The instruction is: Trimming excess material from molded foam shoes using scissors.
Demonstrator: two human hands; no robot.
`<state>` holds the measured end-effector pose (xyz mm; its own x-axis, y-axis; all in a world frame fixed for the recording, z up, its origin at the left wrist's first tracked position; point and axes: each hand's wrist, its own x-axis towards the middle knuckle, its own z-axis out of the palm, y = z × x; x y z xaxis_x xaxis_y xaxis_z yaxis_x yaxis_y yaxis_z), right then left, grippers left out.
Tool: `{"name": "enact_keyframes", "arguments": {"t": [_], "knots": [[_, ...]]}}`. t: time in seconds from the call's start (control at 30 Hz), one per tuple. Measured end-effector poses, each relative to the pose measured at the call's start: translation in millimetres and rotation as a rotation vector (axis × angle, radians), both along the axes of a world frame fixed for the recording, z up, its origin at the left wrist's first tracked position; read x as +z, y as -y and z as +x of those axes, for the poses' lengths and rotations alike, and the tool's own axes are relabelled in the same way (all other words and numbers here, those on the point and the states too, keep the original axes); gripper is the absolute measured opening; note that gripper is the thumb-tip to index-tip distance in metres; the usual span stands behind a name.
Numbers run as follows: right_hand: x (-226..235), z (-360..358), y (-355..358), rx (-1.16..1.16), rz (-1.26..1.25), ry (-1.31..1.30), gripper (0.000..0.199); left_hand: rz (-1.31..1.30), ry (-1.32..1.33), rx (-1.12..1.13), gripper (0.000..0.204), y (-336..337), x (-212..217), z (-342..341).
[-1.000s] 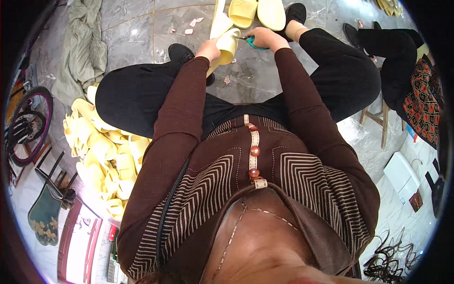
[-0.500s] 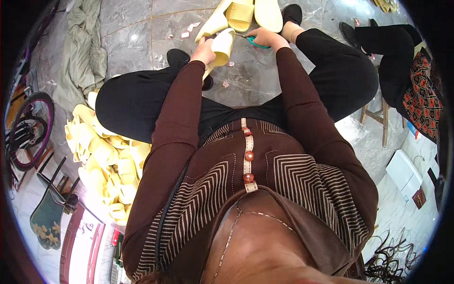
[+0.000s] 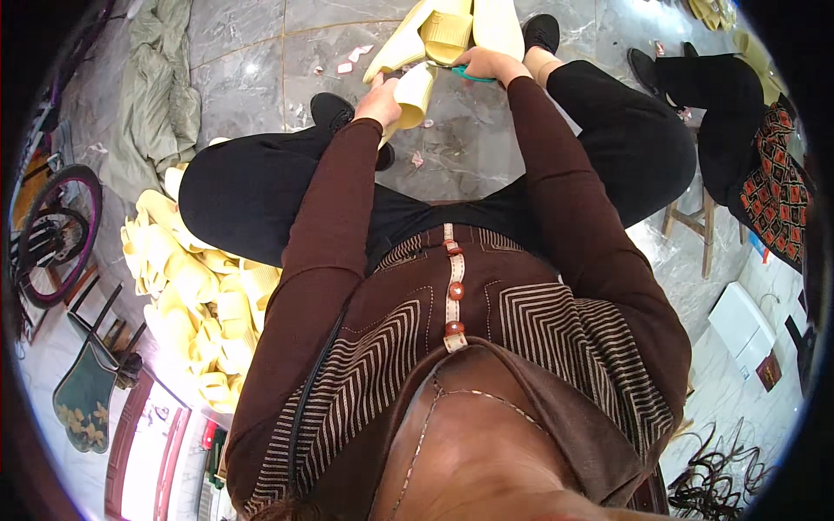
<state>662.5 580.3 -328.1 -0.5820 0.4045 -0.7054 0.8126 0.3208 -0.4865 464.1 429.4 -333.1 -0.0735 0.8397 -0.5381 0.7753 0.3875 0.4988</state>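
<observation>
While the left hand [image 3: 380, 97] grips a pale yellow foam slipper piece [image 3: 413, 90] above the grey marble floor [image 3: 460, 148], the right hand [image 3: 483, 63] is closed around teal-handled scissors [image 3: 467, 75] whose blades meet the piece's top edge. Near the floor's left edge lies a heap of matching yellow foam pieces [image 3: 195, 295], beside the person's left knee.

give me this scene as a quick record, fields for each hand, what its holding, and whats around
left hand: grips a pale yellow slipper piece
right hand: holds teal-handled scissors, blades at the piece's top edge
floor ahead: more yellow slippers on grey tiled floor
person's left: heap of yellow pieces
person's right: wooden stool
far left: green cloth, bicycle wheel
</observation>
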Motion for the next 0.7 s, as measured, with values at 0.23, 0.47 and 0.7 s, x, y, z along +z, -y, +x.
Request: {"name": "enact_keyframes", "arguments": {"t": [0.23, 0.47, 0.7], "knots": [[-3, 5, 5, 0.046, 0.192, -0.218, 0.046, 0.023, 0.047, -0.003, 0.038, -3, -5, -2], [6, 1, 7, -0.467, 0.060, -0.430, 0.044, 0.001, 0.147, -0.026, 0.044, -9, -9, -9], [3, 16, -6, -0.582, 0.219, -0.558, 0.047, -0.035, 0.811, 0.217, 0.058, -31, 32, -5]]}}
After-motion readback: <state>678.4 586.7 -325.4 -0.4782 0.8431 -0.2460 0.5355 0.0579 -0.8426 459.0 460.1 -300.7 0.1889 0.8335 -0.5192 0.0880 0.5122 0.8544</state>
